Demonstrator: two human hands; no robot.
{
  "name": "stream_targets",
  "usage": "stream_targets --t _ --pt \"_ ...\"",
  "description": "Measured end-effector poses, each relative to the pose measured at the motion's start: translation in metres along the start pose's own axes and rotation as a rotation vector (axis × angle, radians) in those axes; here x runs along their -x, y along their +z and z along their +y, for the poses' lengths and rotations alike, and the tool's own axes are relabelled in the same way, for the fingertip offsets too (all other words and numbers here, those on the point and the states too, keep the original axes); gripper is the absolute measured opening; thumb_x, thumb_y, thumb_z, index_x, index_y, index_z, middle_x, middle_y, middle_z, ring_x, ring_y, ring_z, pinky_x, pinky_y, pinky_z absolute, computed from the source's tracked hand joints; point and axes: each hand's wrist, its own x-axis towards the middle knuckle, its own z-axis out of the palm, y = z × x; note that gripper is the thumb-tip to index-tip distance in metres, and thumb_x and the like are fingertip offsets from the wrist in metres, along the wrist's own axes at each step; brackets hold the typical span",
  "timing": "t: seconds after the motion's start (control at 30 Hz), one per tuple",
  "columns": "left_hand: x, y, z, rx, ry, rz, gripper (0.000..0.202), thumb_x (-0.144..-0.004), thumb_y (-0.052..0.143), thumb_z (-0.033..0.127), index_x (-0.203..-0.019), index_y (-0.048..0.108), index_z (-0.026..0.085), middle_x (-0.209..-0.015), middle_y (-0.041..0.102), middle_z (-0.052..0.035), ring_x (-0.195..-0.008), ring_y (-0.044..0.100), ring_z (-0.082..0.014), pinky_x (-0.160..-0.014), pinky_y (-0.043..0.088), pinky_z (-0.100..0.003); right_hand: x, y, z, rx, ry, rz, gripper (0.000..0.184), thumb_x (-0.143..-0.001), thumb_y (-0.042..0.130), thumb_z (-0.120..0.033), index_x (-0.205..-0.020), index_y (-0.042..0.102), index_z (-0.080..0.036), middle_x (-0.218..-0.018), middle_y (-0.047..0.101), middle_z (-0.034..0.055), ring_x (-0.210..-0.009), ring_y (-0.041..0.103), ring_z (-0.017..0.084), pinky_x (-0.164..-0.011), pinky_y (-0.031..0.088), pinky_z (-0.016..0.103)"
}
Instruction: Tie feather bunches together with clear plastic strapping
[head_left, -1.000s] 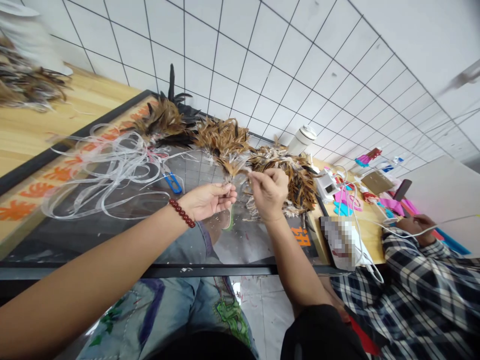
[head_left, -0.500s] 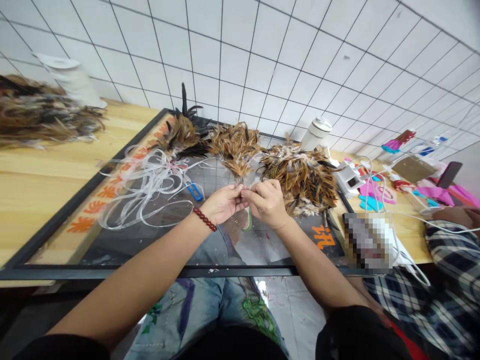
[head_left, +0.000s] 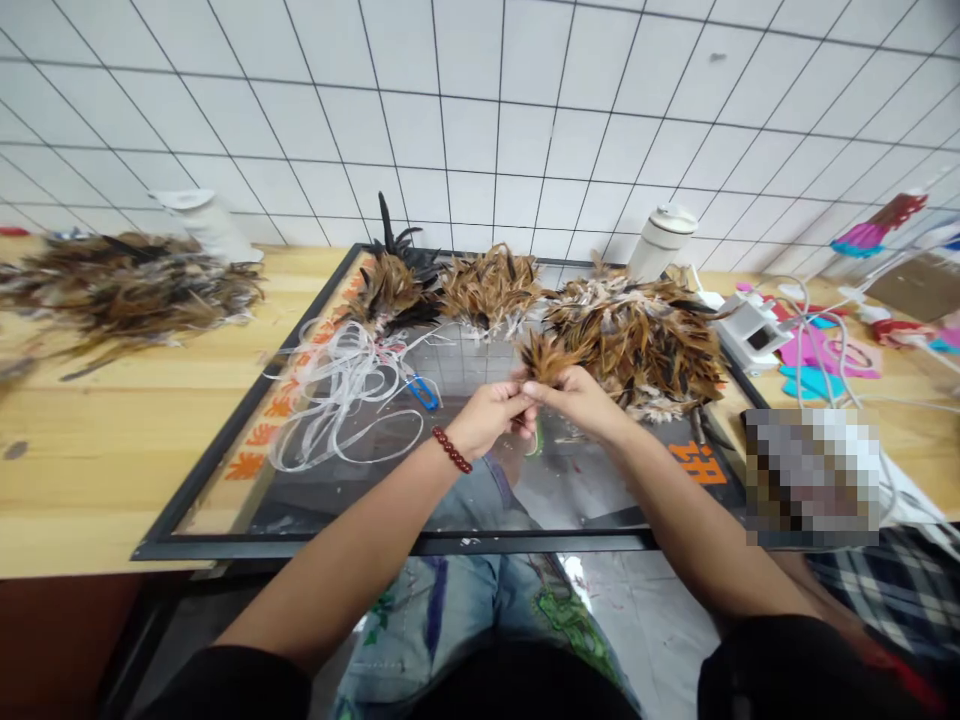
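A small tuft of brown feathers stands up between my two hands, above the glass panel. My left hand, with a dark red bead bracelet on its wrist, pinches the base of the tuft. Meeting it at the fingertips, my right hand is closed on the same feathers. Just behind lies a large heap of brown feathers. Two smaller piles, brown feathers and brown-and-black feathers, rest along the back of the panel. The feather bases are hidden by my fingers.
Tangled white ribbon and a blue cutter lie left on the black-framed glass panel. More feathers cover the wooden table's left side. A white tumbler, a white device, cables and pink scraps stand right. Someone's plaid clothing shows lower right.
A tuft of brown feathers now shows upright in my joined hands, where only pinched fingertips were seen before. My view has swung left, so the scene sits further right.
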Motion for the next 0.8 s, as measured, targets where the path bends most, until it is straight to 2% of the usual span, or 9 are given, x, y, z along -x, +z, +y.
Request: stream_targets --t 0.03,0.1,0.2,0.37,0.47,0.53,0.63,0.73,0.8 --pt "0.000 0.002 -0.001 -0.045 -0.017 -0.020 0.028 -0.073 0.071 0.032 -0.058 0.057 0.012 -0.053 0.055 -0.0017 -0.045 0.053 -0.0093 -0.046 0.044 -0.022 0.001 0.002 -0.001 -0.035 0.029 -0.005 0.035 -0.073 0.066 -0.051 -0.078 0.065 -0.017 -0.055 0.062 -0.0012 -0.053 0.058 0.014 -0.056 0.048 0.028" --pt "0.001 0.003 -0.001 -0.128 -0.068 -0.079 0.028 -0.072 0.071 0.031 -0.057 0.060 0.011 -0.049 0.055 -0.0024 -0.043 0.052 -0.0098 -0.044 0.042 -0.021 0.002 0.003 -0.002 -0.074 0.025 0.120 0.035 -0.070 0.068 -0.053 -0.071 0.063 -0.018 -0.054 0.060 -0.0020 -0.048 0.054 0.011 -0.049 0.045 0.025" --pt "0.002 0.002 0.000 -0.102 -0.059 -0.141 0.024 -0.073 0.070 0.031 -0.064 0.063 0.010 -0.051 0.057 -0.0029 -0.044 0.053 -0.0100 -0.045 0.043 -0.022 -0.002 -0.003 -0.002 -0.140 0.044 0.206 0.034 -0.070 0.069 -0.051 -0.072 0.062 -0.017 -0.058 0.058 -0.0024 -0.046 0.048 0.008 -0.042 0.036 0.020" --pt "0.000 -0.005 0.008 0.171 0.034 -0.009 0.018 -0.074 0.070 0.026 -0.072 0.061 0.011 -0.057 0.053 0.0009 -0.051 0.052 -0.0078 -0.048 0.042 -0.018 -0.011 -0.026 0.000 -0.237 -0.062 0.482 0.031 -0.074 0.065 -0.048 -0.083 0.062 -0.019 -0.063 0.055 -0.0040 -0.047 0.040 0.006 -0.046 0.033 0.020" --pt "-0.004 -0.010 0.011 0.304 0.064 0.105 0.012 -0.076 0.068 0.020 -0.074 0.059 0.012 -0.060 0.051 0.0020 -0.054 0.051 -0.0071 -0.049 0.042 -0.017 -0.009 -0.038 0.007 0.178 -0.133 0.557 0.021 -0.077 0.062 -0.038 -0.085 0.065 -0.019 -0.073 0.060 -0.0005 -0.057 0.047 0.009 -0.057 0.040 0.024" --pt "-0.006 -0.012 0.011 0.333 0.077 0.150 0.010 -0.078 0.065 0.017 -0.074 0.058 0.012 -0.062 0.051 0.0015 -0.055 0.051 -0.0070 -0.050 0.043 -0.017 -0.006 -0.041 0.012 0.583 -0.162 0.502 0.014 -0.080 0.059 -0.029 -0.084 0.068 -0.019 -0.081 0.063 0.0027 -0.070 0.053 0.013 -0.068 0.043 0.027" --pt "-0.007 -0.013 0.010 0.343 0.094 0.180 0.008 -0.080 0.063 0.015 -0.075 0.058 0.011 -0.063 0.051 0.0008 -0.056 0.051 -0.0072 -0.050 0.044 -0.017 -0.005 -0.037 0.017 1.057 -0.188 0.368 0.021 -0.086 0.050 -0.021 -0.091 0.070 -0.021 -0.090 0.062 0.0062 -0.086 0.054 0.018 -0.079 0.041 0.031" --pt "-0.008 -0.012 0.009 0.343 0.100 0.197 0.007 -0.080 0.062 0.014 -0.075 0.058 0.011 -0.063 0.051 0.0008 -0.055 0.051 -0.0071 -0.050 0.044 -0.017 -0.012 -0.027 0.018 1.339 -0.199 0.253 0.028 -0.090 0.046 -0.019 -0.107 0.067 -0.024 -0.098 0.060 0.0091 -0.091 0.050 0.022 -0.079 0.038 0.034" --pt "-0.008 -0.012 0.009 0.335 0.102 0.211 0.007 -0.080 0.062 0.014 -0.075 0.058 0.010 -0.062 0.051 0.0008 -0.055 0.052 -0.0070 -0.050 0.044 -0.017 -0.017 -0.021 0.019 1.452 -0.188 0.193 0.026 -0.091 0.046 -0.022 -0.107 0.066 -0.025 -0.099 0.059 0.0098 -0.090 0.048 0.023 -0.076 0.035 0.035"
